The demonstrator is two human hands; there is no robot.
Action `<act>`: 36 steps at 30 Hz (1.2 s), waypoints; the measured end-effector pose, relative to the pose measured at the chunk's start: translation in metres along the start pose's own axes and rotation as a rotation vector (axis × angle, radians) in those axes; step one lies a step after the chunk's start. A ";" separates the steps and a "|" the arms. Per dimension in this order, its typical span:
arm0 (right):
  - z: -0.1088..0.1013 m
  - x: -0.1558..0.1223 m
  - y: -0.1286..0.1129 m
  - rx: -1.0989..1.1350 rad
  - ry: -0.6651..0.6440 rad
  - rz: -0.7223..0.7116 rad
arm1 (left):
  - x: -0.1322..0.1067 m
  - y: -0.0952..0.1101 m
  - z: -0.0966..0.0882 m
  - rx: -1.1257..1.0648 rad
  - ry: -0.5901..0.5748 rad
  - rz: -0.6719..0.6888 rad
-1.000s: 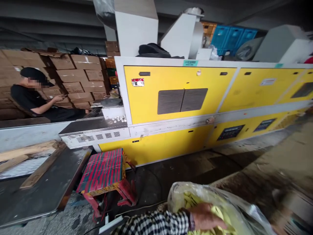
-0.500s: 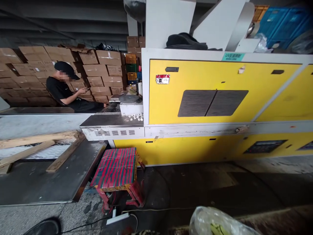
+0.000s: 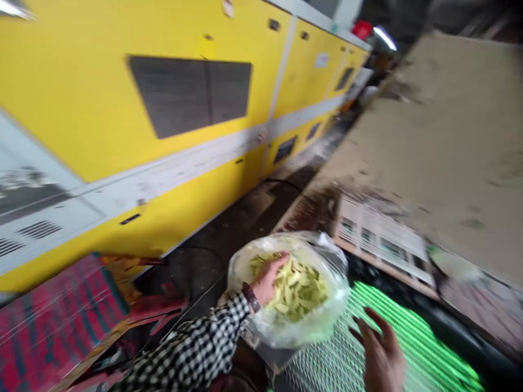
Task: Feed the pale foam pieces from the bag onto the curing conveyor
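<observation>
A clear plastic bag (image 3: 245,250), its mouth spread wide, holds a heap of thin yellow-green pieces (image 3: 300,291). Inside the bag, my left hand (image 3: 266,280) reaches onto the left part of the heap. Its fingertips are blurred and partly lost among the pieces, so its grip cannot be made out. My right hand (image 3: 382,348) is open and empty, fingers apart, to the right of the bag. Around and behind it lies a ribbed surface (image 3: 412,326) lit bright green; whether the hand touches it cannot be told.
A long yellow machine (image 3: 196,196) runs along the left and away. At lower left stands a stool with a striped red cover (image 3: 61,321). Beyond the green surface lie a white slatted frame (image 3: 379,239) and a broad tan sheet or board (image 3: 441,136). A cable crosses the dark floor.
My view has swung right and down, away from the seated person and the stacked boxes. The bag is now near the middle, and both my hands have come into view.
</observation>
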State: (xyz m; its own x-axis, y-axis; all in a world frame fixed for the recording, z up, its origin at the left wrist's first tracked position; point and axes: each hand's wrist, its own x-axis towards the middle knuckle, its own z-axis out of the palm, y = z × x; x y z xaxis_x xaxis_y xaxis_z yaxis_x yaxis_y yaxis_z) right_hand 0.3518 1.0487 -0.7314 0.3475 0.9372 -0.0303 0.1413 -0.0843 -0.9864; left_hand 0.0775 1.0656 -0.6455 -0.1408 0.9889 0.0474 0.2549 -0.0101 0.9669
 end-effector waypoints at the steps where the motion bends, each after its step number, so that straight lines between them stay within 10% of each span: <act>1: -0.005 -0.003 0.004 0.042 0.045 0.027 | 0.005 -0.005 0.004 -0.006 -0.004 0.037; 11: -0.035 -0.022 0.047 0.081 0.094 0.203 | 0.020 -0.009 0.043 -0.099 0.043 0.063; 23: -0.057 0.020 0.051 0.110 -0.105 -0.006 | 0.020 0.002 0.064 -1.027 -0.121 -0.469; 30: -0.064 0.017 0.025 0.284 -0.267 0.056 | -0.024 0.016 0.109 -0.909 -0.180 -0.430; 36: -0.077 -0.004 -0.006 0.470 -0.412 0.067 | -0.068 0.030 0.174 -0.336 -0.212 -0.301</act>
State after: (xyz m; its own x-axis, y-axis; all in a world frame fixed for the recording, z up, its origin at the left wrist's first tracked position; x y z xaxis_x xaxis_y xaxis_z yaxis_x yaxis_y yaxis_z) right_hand 0.4210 1.0198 -0.7128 -0.0576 0.9964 -0.0623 -0.3240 -0.0777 -0.9429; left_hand 0.2615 1.0241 -0.6636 0.0460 0.9634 -0.2641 -0.0947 0.2674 0.9589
